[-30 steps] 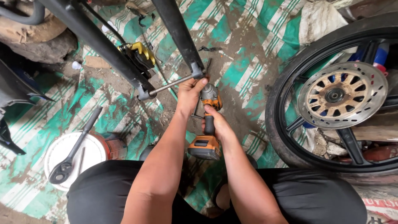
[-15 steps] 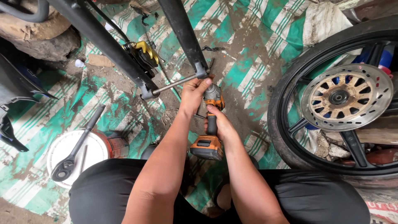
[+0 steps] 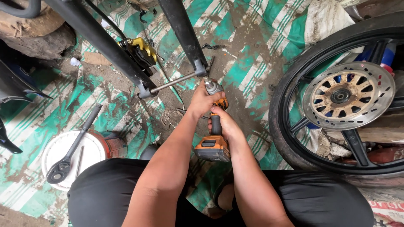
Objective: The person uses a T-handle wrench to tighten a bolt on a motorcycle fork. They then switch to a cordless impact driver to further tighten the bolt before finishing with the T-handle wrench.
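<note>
An orange and black cordless impact wrench points up at the lower end of a black fork leg. My right hand grips its handle. My left hand wraps around the tool's head just below the socket. A steel axle rod runs from that fork end to the other black fork leg on the left. A gold brake caliper hangs by the left leg.
A black motorcycle wheel with a rusty brake disc lies at the right. A ratchet wrench rests on a white bucket lid at the lower left. A dirty green-and-white striped tarp covers the ground.
The view has shifted slightly; both hands stay on the impact wrench at the fork end, with no clear change in grip.
</note>
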